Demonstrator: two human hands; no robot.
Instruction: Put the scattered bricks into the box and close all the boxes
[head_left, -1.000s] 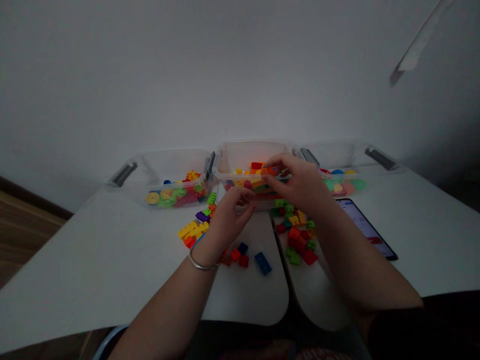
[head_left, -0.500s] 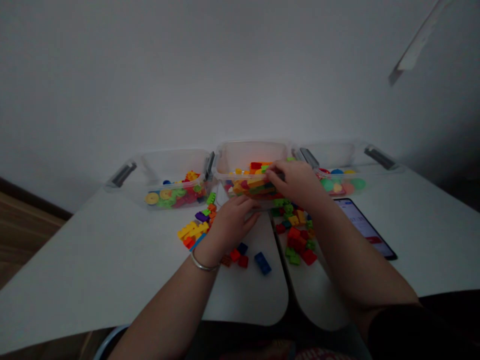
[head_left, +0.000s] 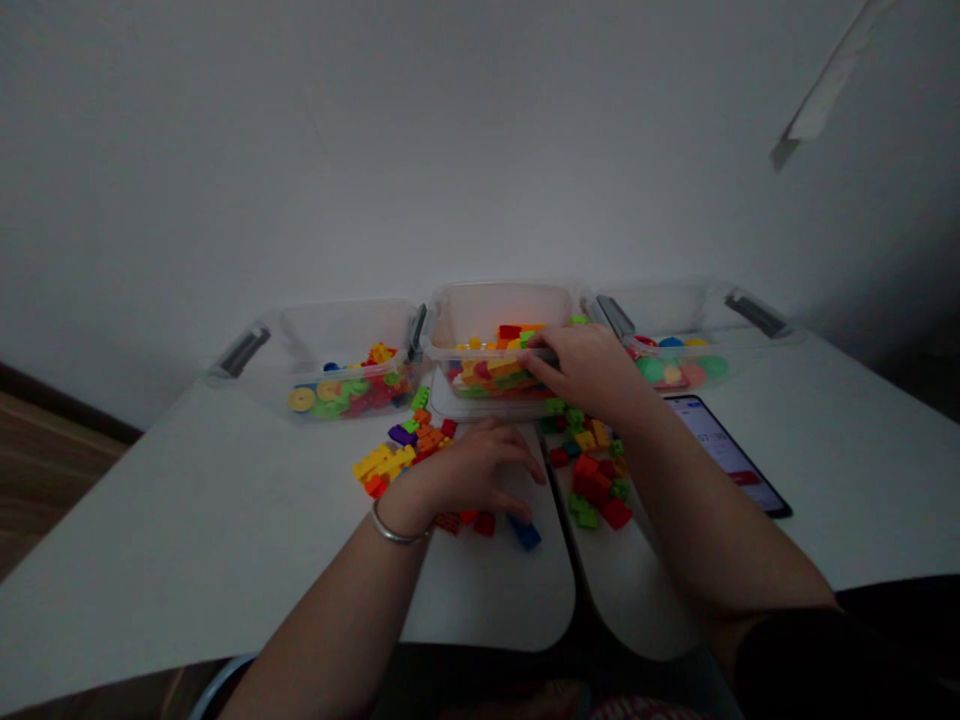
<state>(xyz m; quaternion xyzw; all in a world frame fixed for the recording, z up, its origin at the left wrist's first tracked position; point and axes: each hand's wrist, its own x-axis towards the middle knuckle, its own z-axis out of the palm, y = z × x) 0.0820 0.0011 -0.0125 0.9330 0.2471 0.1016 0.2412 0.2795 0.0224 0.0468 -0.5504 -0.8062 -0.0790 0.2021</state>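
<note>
My left hand (head_left: pixel 480 468) is over the near left part of the table with thumb and fingers apart. Its thumb tip overlaps the edge of a blue toy brick (head_left: pixel 527 536); I cannot tell whether they touch. Partly under the palm lie red bricks (head_left: pixel 484 524). My right hand (head_left: pixel 581 365) is closed over the front right rim of the middle clear plastic bin (head_left: pixel 499 293), thumb outside, fingertips at the rim. Inside that bin are orange, yellow, red and green bricks (head_left: pixel 504 370).
Loose bricks lie in a left pile (head_left: pixel 386 460) and a right pile (head_left: pixel 592 480), beside a seam in the white table (head_left: pixel 225 510). Clear bins of toy pieces stand left (head_left: pixel 349 312) and right (head_left: pixel 675 300). A lit phone (head_left: pixel 731 455) rests by my right forearm.
My left hand has moved away from the middle bin, down and rightward toward the blue brick, its fingers spreading. My right hand stays at the bin's rim, shifted slightly left.
</note>
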